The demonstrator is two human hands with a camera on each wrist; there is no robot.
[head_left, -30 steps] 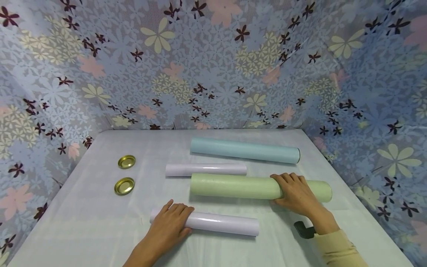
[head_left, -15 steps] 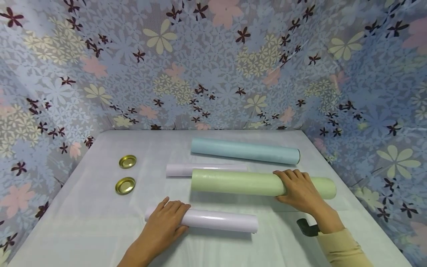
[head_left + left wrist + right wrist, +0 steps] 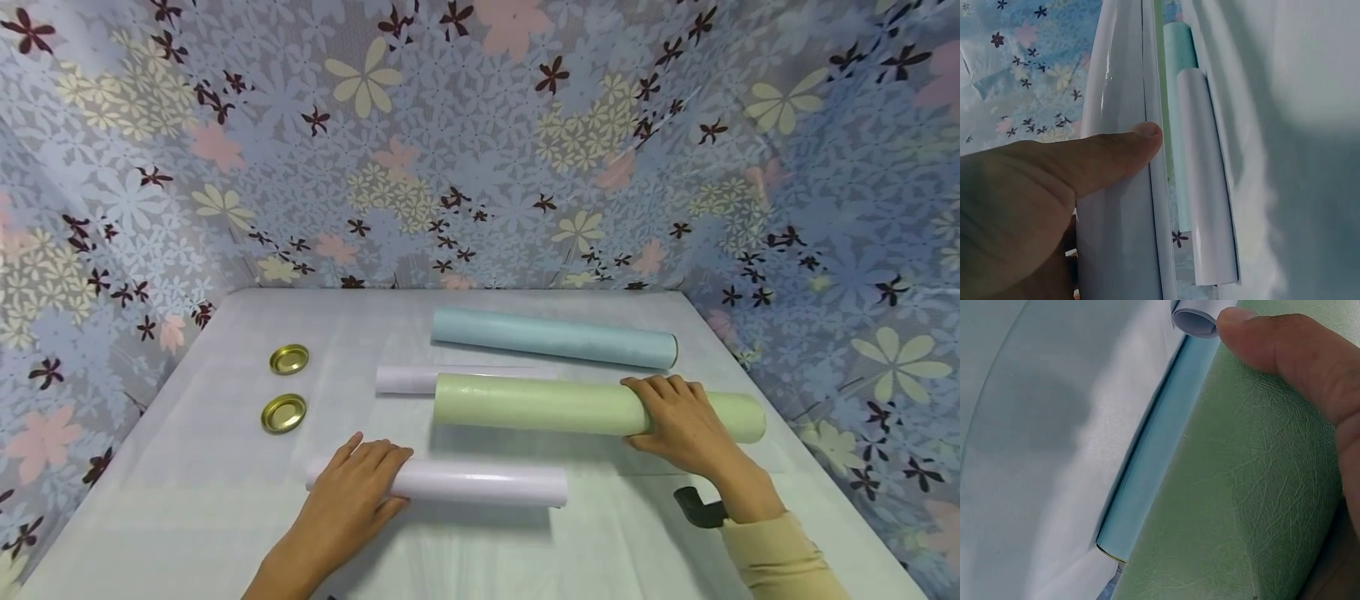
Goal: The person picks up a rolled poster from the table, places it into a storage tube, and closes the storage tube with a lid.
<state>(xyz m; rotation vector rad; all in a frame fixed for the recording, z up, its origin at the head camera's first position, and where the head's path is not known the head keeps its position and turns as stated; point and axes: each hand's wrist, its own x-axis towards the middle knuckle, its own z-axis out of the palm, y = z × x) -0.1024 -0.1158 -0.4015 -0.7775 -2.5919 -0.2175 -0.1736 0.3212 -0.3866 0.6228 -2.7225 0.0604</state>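
Note:
My left hand (image 3: pixel 345 500) grips a glossy white paper roll (image 3: pixel 483 483) near its left end. The roll's shadow falls below it on the table, apart from its lower edge. In the left wrist view the thumb lies across the roll (image 3: pixel 1119 231), by a lengthwise seam. With my right hand (image 3: pixel 682 425) I hold a thick pale green tube (image 3: pixel 540 406) right of its middle, raised over the table. Its grained surface fills much of the right wrist view, the thumb on top. Behind it, partly hidden, lies a second white roll (image 3: pixel 405 380).
A light blue tube (image 3: pixel 555 337) lies at the back right of the white-covered table (image 3: pixel 187 483). Two gold-coloured round lids (image 3: pixel 289 359) sit at the left. Floral cloth (image 3: pixel 480 167) hangs behind and at the sides. A black piece (image 3: pixel 697 508) shows at my right wrist.
The held white roll has risen from the table and shifted left with my left hand. The green tube has lifted and moved slightly right, covering more of the second white roll.

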